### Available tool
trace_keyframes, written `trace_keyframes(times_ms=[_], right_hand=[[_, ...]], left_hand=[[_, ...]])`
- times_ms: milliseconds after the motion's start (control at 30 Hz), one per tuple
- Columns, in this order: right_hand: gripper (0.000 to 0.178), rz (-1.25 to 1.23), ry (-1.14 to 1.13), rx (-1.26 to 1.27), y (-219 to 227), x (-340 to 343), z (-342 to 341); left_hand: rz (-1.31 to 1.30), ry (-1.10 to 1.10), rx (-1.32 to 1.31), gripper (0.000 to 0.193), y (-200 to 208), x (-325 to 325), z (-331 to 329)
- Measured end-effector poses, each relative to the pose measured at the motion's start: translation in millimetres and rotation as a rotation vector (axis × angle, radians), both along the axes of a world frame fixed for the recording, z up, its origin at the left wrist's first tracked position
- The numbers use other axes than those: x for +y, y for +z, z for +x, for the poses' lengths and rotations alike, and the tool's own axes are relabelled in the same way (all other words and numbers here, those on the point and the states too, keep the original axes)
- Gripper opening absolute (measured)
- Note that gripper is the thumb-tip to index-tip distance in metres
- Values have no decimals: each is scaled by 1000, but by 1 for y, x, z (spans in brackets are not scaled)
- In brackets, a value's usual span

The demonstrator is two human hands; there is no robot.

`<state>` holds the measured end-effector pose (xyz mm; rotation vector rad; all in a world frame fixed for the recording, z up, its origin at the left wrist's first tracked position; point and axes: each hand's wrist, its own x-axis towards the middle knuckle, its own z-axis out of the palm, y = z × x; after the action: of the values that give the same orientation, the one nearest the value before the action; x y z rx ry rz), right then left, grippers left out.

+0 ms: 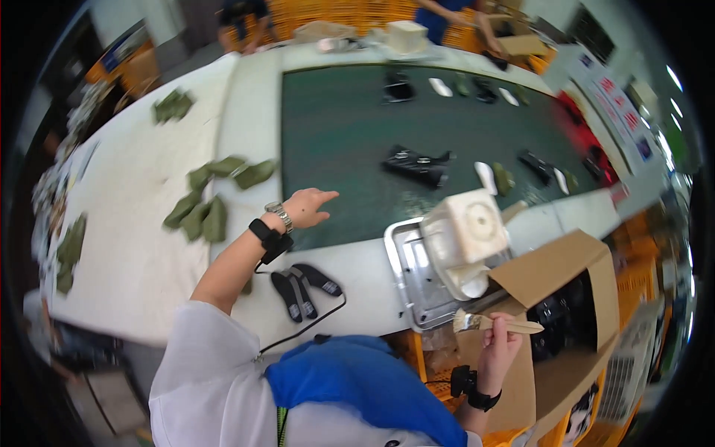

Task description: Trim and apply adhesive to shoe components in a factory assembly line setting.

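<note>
My left hand [307, 208] reaches over the near left part of the dark green belt [335, 134], fingers stretched out and holding nothing. A paint brush [514, 325] with a wooden handle is gripped in my right hand [499, 344], its bristles toward a metal tray [408, 277]. On that tray sits a white plastic container [465, 223]. Ahead of my left hand, a black boot [418, 165] lies on the belt. Farther right are a white insole [485, 177] and another black boot [538, 167]. Several dark insoles [302, 290] lie on the white tabletop below my left wrist.
Olive-green cloth-like pieces [201, 212] are scattered on the white table [134, 201] at left. An open cardboard box [558, 264] of black items stands at the near right. Across the belt are a co-worker's arm [447, 11] and orange crates [335, 11].
</note>
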<state>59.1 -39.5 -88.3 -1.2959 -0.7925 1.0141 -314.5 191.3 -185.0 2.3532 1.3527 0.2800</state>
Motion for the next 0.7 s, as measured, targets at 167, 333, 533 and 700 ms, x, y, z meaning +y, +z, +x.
trace_keyframes(times_ms=[167, 333, 533, 700], right_hand=[[12, 25, 61, 12, -10, 13, -19], [10, 51, 221, 2, -10, 33, -50], [11, 75, 288, -89, -8, 35, -74], [10, 51, 223, -85, -7, 25, -66]], left_hand=[[193, 327, -19, 48, -10, -144, -107], [30, 807, -30, 51, -49, -235, -159], [312, 859, 68, 61, -52, -222, -124], [156, 759, 449, 49, -55, -188, -111]])
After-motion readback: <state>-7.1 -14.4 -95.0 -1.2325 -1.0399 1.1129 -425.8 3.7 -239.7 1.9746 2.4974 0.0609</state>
